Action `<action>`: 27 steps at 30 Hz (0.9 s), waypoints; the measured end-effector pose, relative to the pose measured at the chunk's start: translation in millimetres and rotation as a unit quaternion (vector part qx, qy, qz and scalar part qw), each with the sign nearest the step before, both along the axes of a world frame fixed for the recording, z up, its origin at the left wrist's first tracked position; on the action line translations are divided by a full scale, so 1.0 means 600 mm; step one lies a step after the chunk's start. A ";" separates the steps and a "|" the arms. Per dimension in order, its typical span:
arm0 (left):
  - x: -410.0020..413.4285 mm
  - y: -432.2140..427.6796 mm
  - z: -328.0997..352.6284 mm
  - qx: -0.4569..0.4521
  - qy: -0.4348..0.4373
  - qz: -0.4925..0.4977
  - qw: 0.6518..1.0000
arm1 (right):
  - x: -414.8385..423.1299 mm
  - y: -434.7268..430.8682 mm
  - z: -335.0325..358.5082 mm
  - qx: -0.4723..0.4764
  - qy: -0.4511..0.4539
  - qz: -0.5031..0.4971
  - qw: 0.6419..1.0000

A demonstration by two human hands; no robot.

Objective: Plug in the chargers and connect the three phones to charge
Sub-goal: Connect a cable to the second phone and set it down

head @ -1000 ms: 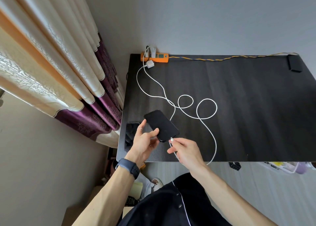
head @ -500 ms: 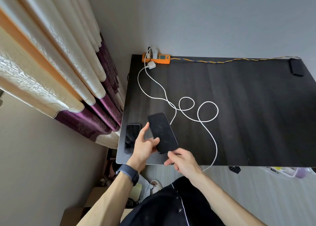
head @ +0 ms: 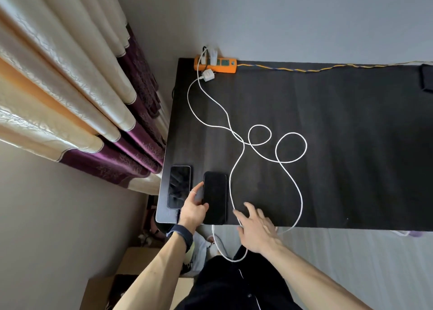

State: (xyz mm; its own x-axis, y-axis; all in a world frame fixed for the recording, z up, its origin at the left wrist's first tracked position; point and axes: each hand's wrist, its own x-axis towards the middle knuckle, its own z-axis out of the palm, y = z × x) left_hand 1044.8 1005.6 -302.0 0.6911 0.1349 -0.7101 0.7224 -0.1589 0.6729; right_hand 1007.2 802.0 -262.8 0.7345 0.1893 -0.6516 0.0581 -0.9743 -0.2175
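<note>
Phone [head: 214,197] now flat on table [head: 339,126]

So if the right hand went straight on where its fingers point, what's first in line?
Probably the white cable, right at the fingertips of the right hand; the black phone lies just beyond. Height is unclear.
</note>
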 end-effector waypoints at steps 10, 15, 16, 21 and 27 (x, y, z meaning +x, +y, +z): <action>-0.003 -0.074 0.032 0.288 -0.007 -0.193 0.938 | 0.001 0.004 -0.019 -0.009 0.005 -0.002 1.000; -0.004 -0.094 0.028 0.343 -0.009 -0.216 0.914 | 0.003 -0.011 -0.022 0.029 0.029 -0.012 0.999; -0.003 -0.096 0.028 0.345 -0.008 -0.220 0.912 | 0.002 -0.015 -0.023 0.031 0.032 -0.010 0.999; 0.002 -0.101 0.024 0.353 -0.018 -0.226 0.908 | -0.004 -0.026 -0.029 0.052 0.032 -0.014 0.998; -0.002 -0.104 0.016 0.363 -0.019 -0.235 0.901 | -0.011 -0.043 -0.032 0.089 0.033 -0.023 0.995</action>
State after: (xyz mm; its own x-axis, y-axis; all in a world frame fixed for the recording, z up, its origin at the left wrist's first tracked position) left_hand 1043.3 943.2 -292.2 0.8152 0.2408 -0.5267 0.4393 -0.8498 0.2913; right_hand 1000.9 776.5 -282.1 0.7023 0.2740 -0.6571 -0.0047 -0.9211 -0.3892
